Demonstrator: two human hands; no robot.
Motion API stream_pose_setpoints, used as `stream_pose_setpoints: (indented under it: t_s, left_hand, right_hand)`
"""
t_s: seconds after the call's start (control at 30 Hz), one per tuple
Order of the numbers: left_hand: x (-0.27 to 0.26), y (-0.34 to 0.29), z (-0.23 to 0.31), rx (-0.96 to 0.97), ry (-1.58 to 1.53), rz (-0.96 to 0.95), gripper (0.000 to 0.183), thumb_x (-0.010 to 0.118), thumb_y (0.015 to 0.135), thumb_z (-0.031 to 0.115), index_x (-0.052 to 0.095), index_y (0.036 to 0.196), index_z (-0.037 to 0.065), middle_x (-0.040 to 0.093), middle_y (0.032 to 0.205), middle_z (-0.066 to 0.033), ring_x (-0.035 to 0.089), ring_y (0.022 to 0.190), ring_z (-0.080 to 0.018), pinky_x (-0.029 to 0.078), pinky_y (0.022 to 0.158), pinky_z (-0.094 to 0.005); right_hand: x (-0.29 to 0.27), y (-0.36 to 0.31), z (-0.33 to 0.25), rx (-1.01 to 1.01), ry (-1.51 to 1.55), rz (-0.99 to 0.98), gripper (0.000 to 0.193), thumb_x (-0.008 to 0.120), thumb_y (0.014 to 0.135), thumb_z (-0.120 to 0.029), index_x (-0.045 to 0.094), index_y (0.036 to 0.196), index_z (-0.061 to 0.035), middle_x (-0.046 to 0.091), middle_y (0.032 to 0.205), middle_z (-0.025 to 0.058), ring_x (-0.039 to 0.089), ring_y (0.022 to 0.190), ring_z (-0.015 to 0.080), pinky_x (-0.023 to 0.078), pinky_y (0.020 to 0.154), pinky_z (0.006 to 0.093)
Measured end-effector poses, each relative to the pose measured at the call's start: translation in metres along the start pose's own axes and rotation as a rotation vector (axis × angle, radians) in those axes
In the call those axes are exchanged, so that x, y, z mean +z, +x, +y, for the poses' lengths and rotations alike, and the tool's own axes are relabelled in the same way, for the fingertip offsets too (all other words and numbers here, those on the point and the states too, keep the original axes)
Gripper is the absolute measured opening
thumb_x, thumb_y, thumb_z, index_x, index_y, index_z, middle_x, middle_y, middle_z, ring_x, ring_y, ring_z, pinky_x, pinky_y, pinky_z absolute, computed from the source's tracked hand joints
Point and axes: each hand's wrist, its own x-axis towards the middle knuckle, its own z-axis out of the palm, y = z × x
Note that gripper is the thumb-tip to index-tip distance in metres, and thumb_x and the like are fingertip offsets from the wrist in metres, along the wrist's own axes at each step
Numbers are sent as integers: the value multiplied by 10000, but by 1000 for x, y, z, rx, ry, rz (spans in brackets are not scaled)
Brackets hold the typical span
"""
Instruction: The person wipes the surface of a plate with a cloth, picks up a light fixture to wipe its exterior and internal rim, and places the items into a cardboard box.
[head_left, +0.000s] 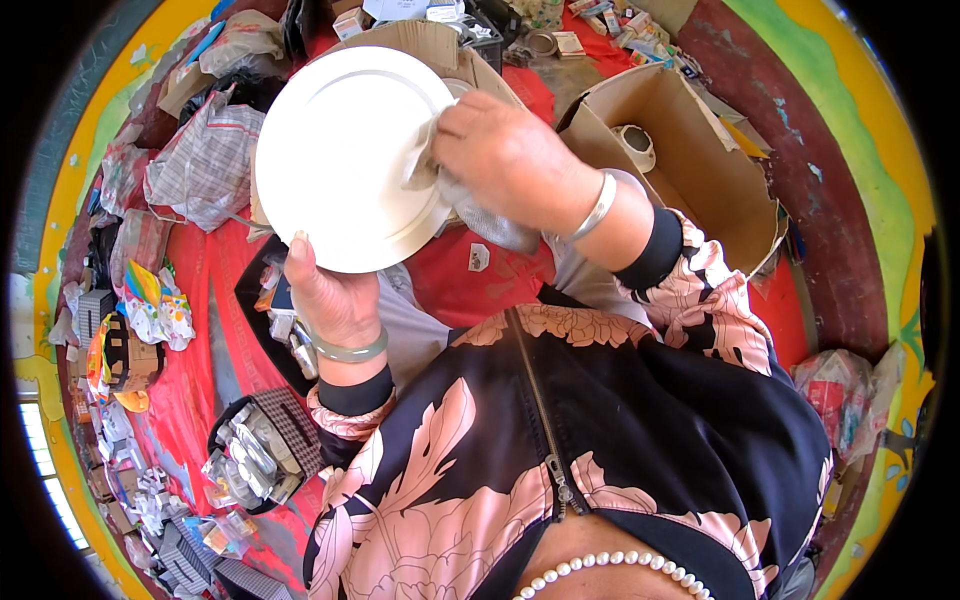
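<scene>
White plate (350, 155), upper left of centre in head view, probably light, stiff, slick and maybe breakable, best held by its rim: left hand (336, 306) grips its lower edge, thumb on top, fingers hidden, plate extending above that grip; right hand (500, 150) clutches grey cloth (420, 168) at its right side.

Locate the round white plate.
In the head view, the round white plate is upper left of centre, held by the left hand at its lower edge, with the right hand and a cloth at its right edge.
</scene>
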Motion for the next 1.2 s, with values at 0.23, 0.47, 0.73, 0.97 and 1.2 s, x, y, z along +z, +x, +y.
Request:
stream_pose_setpoints:
  t_s: [0.23, 0.47, 0.73, 0.97, 1.2]
  left_hand:
    - [-7, -5, -3, -146, -8, -24, 729, 620, 755, 417, 401, 1303, -10, 517, 1240, -113, 511, 1128, -253, 404, 963, -378]
    - [-8, 1, 4, 20, 22, 2, 719, 599, 777, 430, 390, 1312, -3, 498, 1275, -120, 497, 1146, -276, 390, 986, -407]
    - [-2, -3, 3, -62, -71, -31, 720, 621, 763, 404, 392, 1310, -6, 499, 1263, -114, 493, 1156, -256, 395, 977, -387]
    - [-27, 11, 28, 95, -13, 132, 719, 623, 764, 392, 373, 1339, 40, 475, 1310, -107, 481, 1182, -274, 410, 986, -416]
    - [-59, 13, 61, 147, -75, 201, 765, 671, 709, 377, 372, 1347, 79, 456, 1325, -114, 455, 1215, -293, 414, 985, -494]
  right_hand:
    - [8, 5, -53, 18, 437, -54, 149, 593, 644, -45, 587, 792, -30, 559, 792, 86, 563, 814, 266, 483, 716, 338]
    - [1, 2, -13, -33, 36, -110, 121, 605, 641, -82, 585, 750, -34, 546, 830, 87, 550, 821, 269, 495, 696, 334]
    - [6, 5, -43, -57, 269, -131, 85, 601, 674, -107, 618, 724, -41, 580, 831, 79, 572, 844, 249, 517, 728, 329]
    - [6, -9, 42, 290, -61, 50, 129, 611, 741, -151, 617, 832, -60, 611, 796, 87, 604, 773, 285, 506, 679, 351]
    - [33, -30, 24, 949, 1563, 56, 299, 490, 769, 34, 580, 1042, -49, 616, 872, 16, 573, 748, 101, 437, 662, 235]
